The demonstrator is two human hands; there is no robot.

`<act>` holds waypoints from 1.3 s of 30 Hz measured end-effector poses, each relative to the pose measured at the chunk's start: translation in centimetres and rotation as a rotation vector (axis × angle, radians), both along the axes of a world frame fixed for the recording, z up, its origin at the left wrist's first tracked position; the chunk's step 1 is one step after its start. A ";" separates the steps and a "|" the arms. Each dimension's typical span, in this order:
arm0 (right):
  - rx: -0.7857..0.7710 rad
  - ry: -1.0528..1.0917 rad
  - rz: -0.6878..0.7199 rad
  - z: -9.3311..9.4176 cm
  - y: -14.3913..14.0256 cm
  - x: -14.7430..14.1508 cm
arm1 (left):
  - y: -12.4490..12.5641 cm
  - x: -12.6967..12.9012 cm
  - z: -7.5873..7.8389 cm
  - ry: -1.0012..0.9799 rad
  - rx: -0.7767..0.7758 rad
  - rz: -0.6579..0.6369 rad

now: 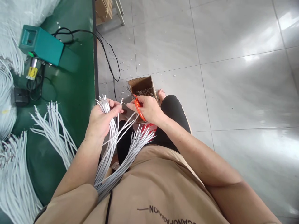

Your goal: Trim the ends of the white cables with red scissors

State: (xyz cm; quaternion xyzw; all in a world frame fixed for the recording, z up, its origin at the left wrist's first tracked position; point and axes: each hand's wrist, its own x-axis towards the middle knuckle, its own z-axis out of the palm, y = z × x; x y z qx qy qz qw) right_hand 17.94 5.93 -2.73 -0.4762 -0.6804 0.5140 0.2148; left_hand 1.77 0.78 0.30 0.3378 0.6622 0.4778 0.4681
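My left hand (102, 116) is closed around a bundle of white cables (111, 130), with stripped ends sticking up above the fingers. One cable stands apart at my left thumb and fingertips, its end frayed. In my right hand (148, 109) is a pair of scissors (139, 109) with orange handles; the dark blades point up and away over the box. My right thumb and fingertip meet beside the single cable's end, at a thin strand. More loose white cables (140, 140) lie across my lap, below both hands.
An open cardboard box (153, 85) holding small scraps stands on the tiled floor (224, 77), with bits scattered around. On the green table (79, 77) at left are a teal device (42, 43), a yellow-labelled tool (32, 71) and white cable bundles (16, 174). Black cords (106, 51) hang off its edge.
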 end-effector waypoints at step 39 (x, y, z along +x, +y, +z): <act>0.313 -0.241 0.124 -0.8 -0.1 0.8 | -0.2 0.5 -0.4 0.056 0.049 -0.097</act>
